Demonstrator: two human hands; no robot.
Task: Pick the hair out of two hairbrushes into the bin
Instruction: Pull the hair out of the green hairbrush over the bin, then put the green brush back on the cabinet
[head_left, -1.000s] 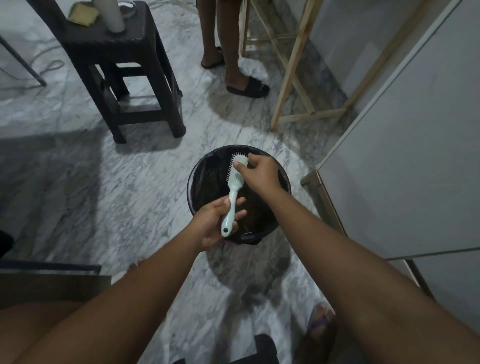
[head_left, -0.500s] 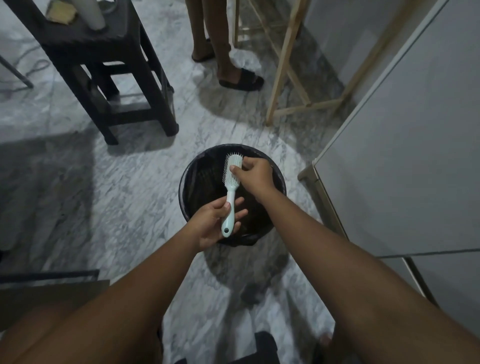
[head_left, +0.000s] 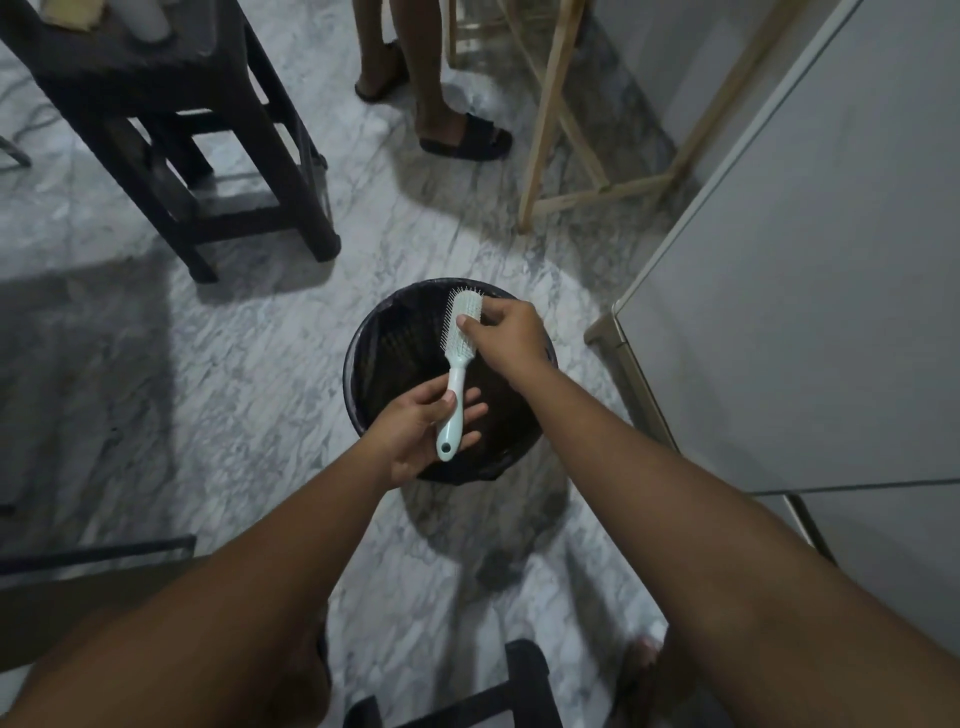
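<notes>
pale mint plastic hairbrush (head_left: 458, 364) held over round black lined bin (head_left: 374, 358), left hand (head_left: 421, 431) loosely wrapped on handle, right hand (head_left: 506, 338) fingertips pinching at bristles, grey marble floor (head_left: 234, 364), dark wooden stool (head_left: 182, 130) beyond

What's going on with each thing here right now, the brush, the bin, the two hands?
hairbrush: held over the bin, head away from the person, bristles facing left.
bin: open, dark liner inside, standing on the floor.
left hand: loosely gripping the brush handle.
right hand: fingers at the brush head, pinching at the bristles.
</notes>
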